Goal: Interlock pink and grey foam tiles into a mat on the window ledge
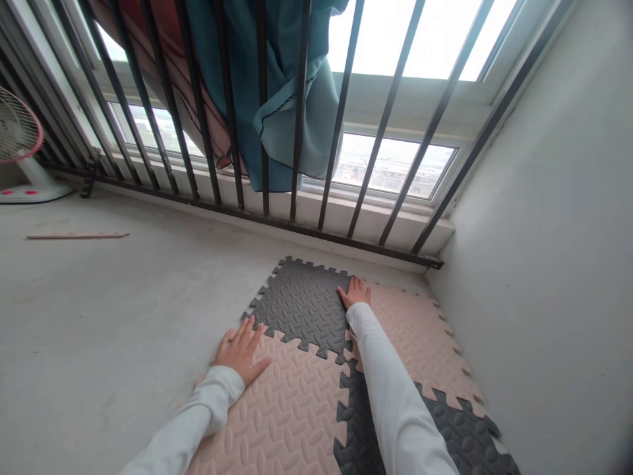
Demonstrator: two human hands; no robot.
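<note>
Four-sided foam floor mat tiles with toothed edges lie on the floor, dark grey and pink in a checker pattern. My left hand [242, 354] lies spread on the near pink tile [291, 409], its fingertips at the seam with the far grey tile [306, 300]. My right hand [355, 292] rests with fingers out where that grey tile meets the far pink tile [410, 330]. Beneath my right forearm, the near grey tile [459, 429] is partly hidden. Teeth along the seam between the far grey and near pink tiles look meshed.
A black metal railing [267, 221] runs beyond the tiles, with blue and reddish cloth [281, 86] hanging behind it by the windows. The white wall [544, 264] bounds the right. On the left floor are a thin flat strip [78, 235] and a fan [34, 178].
</note>
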